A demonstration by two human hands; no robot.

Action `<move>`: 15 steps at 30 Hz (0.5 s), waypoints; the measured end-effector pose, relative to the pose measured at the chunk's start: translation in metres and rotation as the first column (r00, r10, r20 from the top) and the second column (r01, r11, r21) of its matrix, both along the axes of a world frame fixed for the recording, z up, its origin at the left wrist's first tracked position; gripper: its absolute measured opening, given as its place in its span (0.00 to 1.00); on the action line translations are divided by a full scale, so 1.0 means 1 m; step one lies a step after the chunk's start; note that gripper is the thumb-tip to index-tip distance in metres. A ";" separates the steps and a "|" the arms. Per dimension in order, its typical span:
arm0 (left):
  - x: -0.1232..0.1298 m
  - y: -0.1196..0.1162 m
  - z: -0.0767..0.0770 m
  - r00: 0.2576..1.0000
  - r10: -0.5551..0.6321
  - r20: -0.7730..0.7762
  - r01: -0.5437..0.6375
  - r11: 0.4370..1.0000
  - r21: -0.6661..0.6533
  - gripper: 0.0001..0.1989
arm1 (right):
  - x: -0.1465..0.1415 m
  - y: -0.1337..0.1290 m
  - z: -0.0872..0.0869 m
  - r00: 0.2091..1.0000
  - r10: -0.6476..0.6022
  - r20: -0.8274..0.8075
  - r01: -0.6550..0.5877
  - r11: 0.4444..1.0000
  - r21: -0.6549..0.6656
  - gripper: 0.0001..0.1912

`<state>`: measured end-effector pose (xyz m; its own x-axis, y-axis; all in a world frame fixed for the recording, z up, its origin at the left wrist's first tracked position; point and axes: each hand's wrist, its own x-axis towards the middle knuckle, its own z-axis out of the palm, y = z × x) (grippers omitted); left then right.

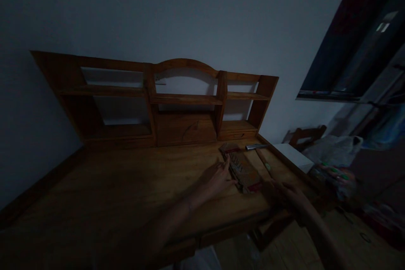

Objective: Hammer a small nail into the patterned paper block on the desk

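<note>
A flattened piece of brown cardboard (243,168) with dark print and red ends lies on the wooden desk (133,177). My left hand (221,177) is at its left edge, fingers apart, one fingertip near the printing; nothing is seen in it. To the right of the cardboard, my right hand (289,194) is low over the desk's front right part, dim and blurred, so its fingers and anything in them cannot be made out. A hammer with a grey metal head (256,147) and a wooden handle (264,159) lies behind and right of the cardboard.
A wooden shelf unit (186,99) stands along the back of the desk against the wall. Beyond the right edge are a white box (293,156), a wooden chair (306,133) and plastic bags (333,152). A dark window (344,50) is at the upper right.
</note>
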<state>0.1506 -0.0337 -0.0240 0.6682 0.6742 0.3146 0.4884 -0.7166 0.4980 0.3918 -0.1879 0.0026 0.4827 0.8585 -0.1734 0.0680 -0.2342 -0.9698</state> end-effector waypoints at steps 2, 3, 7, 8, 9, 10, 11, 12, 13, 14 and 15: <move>0.017 0.002 -0.004 1.000 -0.011 0.025 0.011 1.000 -0.025 0.54 | 0.012 0.013 -0.009 0.999 0.017 -0.030 -0.017 1.000 0.007 0.23; 0.024 0.004 -0.007 0.999 -0.015 0.038 0.017 0.999 -0.036 0.54 | 0.017 0.019 -0.012 0.999 0.019 -0.040 -0.020 1.000 -0.022 0.24; 0.043 0.012 -0.014 0.998 -0.007 0.064 0.011 0.998 -0.057 0.55 | 0.024 0.045 -0.011 0.998 0.056 0.013 -0.055 0.995 -0.082 0.26; 0.047 0.014 -0.014 0.998 0.002 0.069 0.002 0.998 -0.056 0.56 | 0.024 0.050 -0.008 0.997 0.061 0.036 -0.058 0.994 -0.093 0.26; 0.050 0.016 -0.015 0.997 0.007 0.074 -0.003 0.998 -0.056 0.56 | 0.023 0.054 -0.006 0.996 0.062 0.057 -0.056 0.993 -0.104 0.26; 0.052 0.017 -0.015 0.997 0.007 0.081 -0.002 0.999 -0.055 0.57 | 0.021 0.057 -0.003 0.995 0.063 0.075 -0.055 0.993 -0.108 0.25; 0.052 0.018 -0.014 0.996 -0.001 0.089 0.005 0.999 -0.048 0.57 | 0.020 0.059 -0.001 0.994 0.063 0.093 -0.053 0.993 -0.106 0.25; 0.050 0.020 -0.013 0.995 -0.014 0.097 0.018 0.999 -0.035 0.56 | 0.019 0.060 0.000 0.992 0.067 0.110 -0.056 0.993 -0.099 0.24; 0.044 0.021 -0.012 0.994 -0.033 0.105 0.034 0.999 -0.012 0.53 | 0.019 0.061 0.001 0.989 0.069 0.132 -0.057 0.994 -0.095 0.24; 0.037 0.023 -0.010 0.992 -0.056 0.114 0.054 0.998 0.017 0.49 | 0.019 0.062 0.001 0.985 0.068 0.158 -0.054 0.994 -0.090 0.23; 0.026 0.026 -0.008 0.989 -0.080 0.126 0.074 0.996 0.050 0.42 | 0.021 0.062 0.000 0.982 0.061 0.181 -0.047 0.996 -0.081 0.23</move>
<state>0.1770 -0.0077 -0.0318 0.6701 0.6054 0.4294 0.3656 -0.7727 0.5189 0.4125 -0.1258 0.0031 0.4659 0.8717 -0.1520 0.2575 -0.2978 -0.9192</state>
